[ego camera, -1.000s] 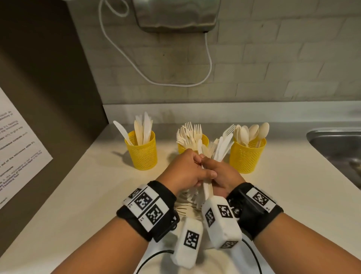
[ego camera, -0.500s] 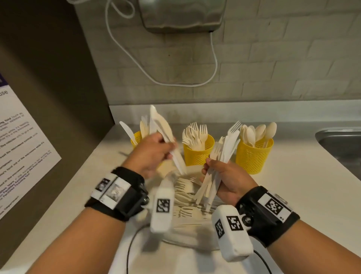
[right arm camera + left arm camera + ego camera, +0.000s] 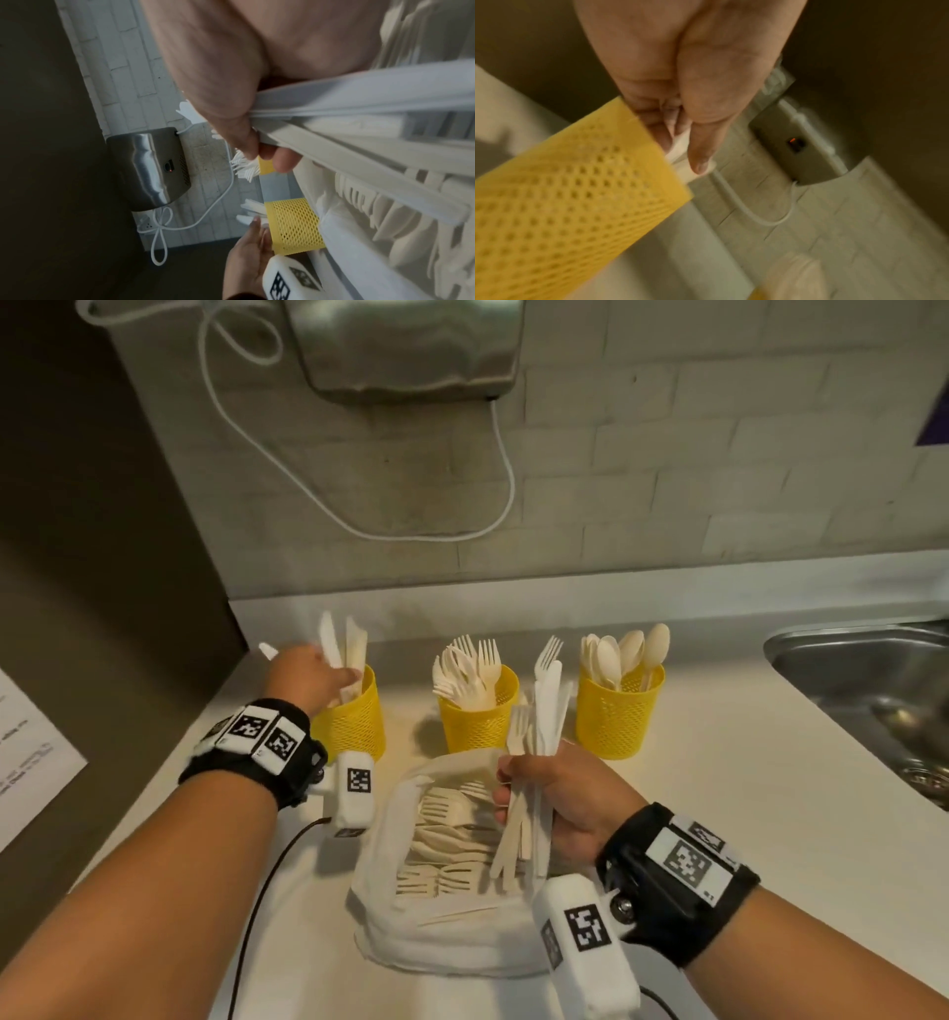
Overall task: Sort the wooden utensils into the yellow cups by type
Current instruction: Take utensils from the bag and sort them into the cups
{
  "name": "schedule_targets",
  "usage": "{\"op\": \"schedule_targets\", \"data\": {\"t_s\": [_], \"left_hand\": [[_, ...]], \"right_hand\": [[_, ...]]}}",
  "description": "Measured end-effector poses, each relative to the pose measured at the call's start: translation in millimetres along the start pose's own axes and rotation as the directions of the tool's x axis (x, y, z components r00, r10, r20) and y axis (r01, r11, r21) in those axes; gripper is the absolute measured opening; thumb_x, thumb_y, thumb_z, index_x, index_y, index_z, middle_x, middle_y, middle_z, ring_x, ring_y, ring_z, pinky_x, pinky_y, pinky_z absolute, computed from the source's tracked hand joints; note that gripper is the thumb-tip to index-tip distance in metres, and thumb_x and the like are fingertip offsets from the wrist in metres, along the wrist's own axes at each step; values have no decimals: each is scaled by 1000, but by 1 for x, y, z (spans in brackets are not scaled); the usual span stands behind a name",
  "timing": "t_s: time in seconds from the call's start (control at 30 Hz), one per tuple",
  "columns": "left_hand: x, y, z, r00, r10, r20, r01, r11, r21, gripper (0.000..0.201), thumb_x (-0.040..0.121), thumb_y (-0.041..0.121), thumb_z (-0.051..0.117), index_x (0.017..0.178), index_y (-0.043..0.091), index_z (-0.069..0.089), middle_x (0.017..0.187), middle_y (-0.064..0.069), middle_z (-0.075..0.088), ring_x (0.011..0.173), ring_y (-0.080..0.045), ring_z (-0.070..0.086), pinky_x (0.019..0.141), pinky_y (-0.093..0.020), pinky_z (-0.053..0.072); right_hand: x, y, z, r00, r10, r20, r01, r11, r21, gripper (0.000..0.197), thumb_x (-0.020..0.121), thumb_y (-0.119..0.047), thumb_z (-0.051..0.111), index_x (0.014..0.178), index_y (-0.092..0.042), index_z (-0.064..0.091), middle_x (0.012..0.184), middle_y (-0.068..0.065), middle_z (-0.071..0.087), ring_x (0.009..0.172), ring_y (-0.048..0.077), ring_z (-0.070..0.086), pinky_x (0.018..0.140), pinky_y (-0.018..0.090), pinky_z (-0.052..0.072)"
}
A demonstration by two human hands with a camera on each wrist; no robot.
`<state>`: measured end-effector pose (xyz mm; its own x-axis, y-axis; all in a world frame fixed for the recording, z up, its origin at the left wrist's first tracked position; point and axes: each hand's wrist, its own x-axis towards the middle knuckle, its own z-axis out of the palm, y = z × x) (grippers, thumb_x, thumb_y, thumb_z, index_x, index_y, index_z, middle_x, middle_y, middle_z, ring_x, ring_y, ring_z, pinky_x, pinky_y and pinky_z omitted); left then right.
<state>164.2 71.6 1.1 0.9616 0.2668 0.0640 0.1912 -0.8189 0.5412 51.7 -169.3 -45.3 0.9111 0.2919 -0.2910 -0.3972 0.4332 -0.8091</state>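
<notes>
We note the white counter (image 3: pixel 770 814) carries three yellow mesh cups before the brick wall, with a white cloth bag (image 3: pixel 452 937) of unsorted utensils nearest the person. The left cup (image 3: pixel 354 721) holds knives, the middle cup (image 3: pixel 480 716) forks, the right cup (image 3: pixel 619 716) spoons.

Since half a second ago the left hand (image 3: pixel 308 680) has travelled from above the bag to the rim of the left cup, and its knives (image 3: pixel 343 644) now stand inside that cup. The left wrist view shows thumb and fingers pinching the pale handles at the rim; we judge release imminent, which would complete one delivery.

The right hand (image 3: pixel 560 793) remains over the bag, fingers curled round a mixed bundle (image 3: pixel 539 742) of forks and knives, tips upward. Compared with one second ago, the two hands, then joined over the bundle, are well apart.

We judge sorting well advanced, though many forks lie in the bag.
</notes>
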Motion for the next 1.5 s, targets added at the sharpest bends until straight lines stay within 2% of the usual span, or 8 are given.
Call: {"op": "schedule_targets", "data": {"t_s": [0.13,0.23,0.33,0.53,0.7,0.87,1.2,1.5], "left_hand": [[-37,10,-9,963,52,-264,-100,980,-174,50,83,21,65,128,4,50,124,-19,55,111,-34,53,88,-35,41],[-92,36,10,985,174,-18,-166,899,-405,21,86,20,63,106,16,63,91,3,63,79,-13,58,68,-25,43],[-123,59,42,920,285,271,-126,866,-483,20,80,33,69,94,19,66,81,6,66,70,-7,61,60,-19,46],[-121,71,64,918,301,259,-212,923,-321,40,79,49,66,105,20,57,88,9,62,72,-2,55,52,-16,38],[-115,66,64,921,290,261,-151,882,-447,26,82,30,67,100,12,63,87,-2,70,58,-9,59,54,-23,46],[-112,60,60,909,279,310,-61,825,-562,15,84,15,62,97,8,65,78,-7,69,57,-15,65,57,-28,53],[-105,50,61,919,235,316,45,735,-677,19,85,13,63,104,18,59,91,-9,70,72,-23,69,69,-35,56],[-102,42,49,857,269,440,120,726,-677,20,88,11,60,107,17,62,103,-10,71,97,-30,68,77,-32,56]], "right_hand": [[2,-1,-1,1000,2,25,-2,1000,1,22,86,11,48,93,-9,50,63,7,50,55,17,50,51,30,52],[7,2,3,999,-45,10,46,995,-86,28,83,16,48,95,-9,52,66,10,50,54,18,49,48,29,51],[13,7,10,989,-149,-20,137,947,-290,29,76,10,53,99,-4,61,69,13,55,55,21,52,49,31,46],[12,5,15,976,-218,-18,154,744,-650,26,74,7,55,99,6,62,75,20,58,66,29,53,62,38,46],[9,3,11,991,-114,69,131,922,-365,42,74,18,50,108,-5,61,87,27,59,79,30,58,70,36,50],[10,4,4,984,44,173,-59,995,84,44,79,-3,50,122,-3,54,76,14,59,69,22,55,74,34,48],[9,5,6,995,-7,99,1,999,53,32,96,-11,46,128,-9,52,82,13,64,70,20,60,50,24,51],[14,3,4,991,70,118,-87,985,149,34,93,-18,54,126,-12,56,100,18,68,78,27,68,68,37,58]]}}
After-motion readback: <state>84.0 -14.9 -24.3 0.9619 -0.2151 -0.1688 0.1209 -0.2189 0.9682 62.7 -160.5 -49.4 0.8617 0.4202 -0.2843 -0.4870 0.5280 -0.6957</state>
